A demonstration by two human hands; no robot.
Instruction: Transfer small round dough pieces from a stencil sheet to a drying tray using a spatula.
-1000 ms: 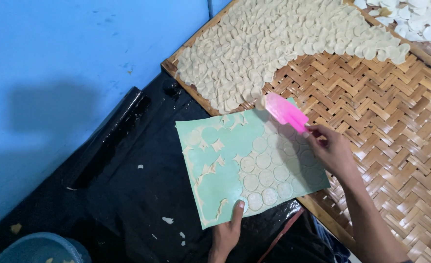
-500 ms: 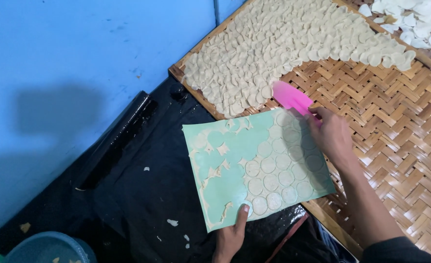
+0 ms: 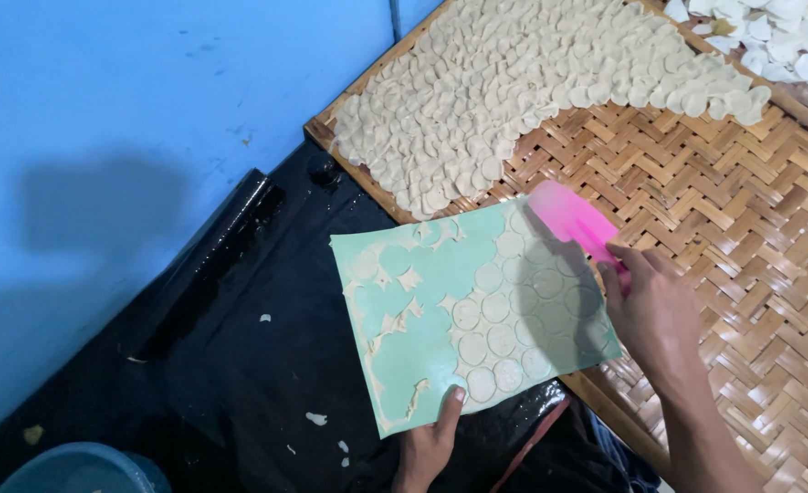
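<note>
My left hand (image 3: 430, 443) grips the near edge of a pale green board (image 3: 431, 278), thumb on top. The board carries thin dough cut into round discs (image 3: 500, 324), with ragged scraps toward its left side. In my right hand (image 3: 652, 310) is a pink scraper (image 3: 568, 219), its blade resting on the board's far right corner. The board's right part lies over the edge of a woven bamboo tray (image 3: 724, 210). Many dough discs (image 3: 514, 87) lie overlapped in rows on the tray's far part.
Black plastic sheeting (image 3: 230, 365) covers the floor under the board, dotted with dough bits. A blue wall (image 3: 130, 119) runs along the left. A blue-grey bucket rim (image 3: 75, 467) shows at the bottom left. White pieces (image 3: 778, 32) lie at the top right.
The pink scraper has shifted slightly along the board's far right corner. My left hand keeps its grip on the near edge.
</note>
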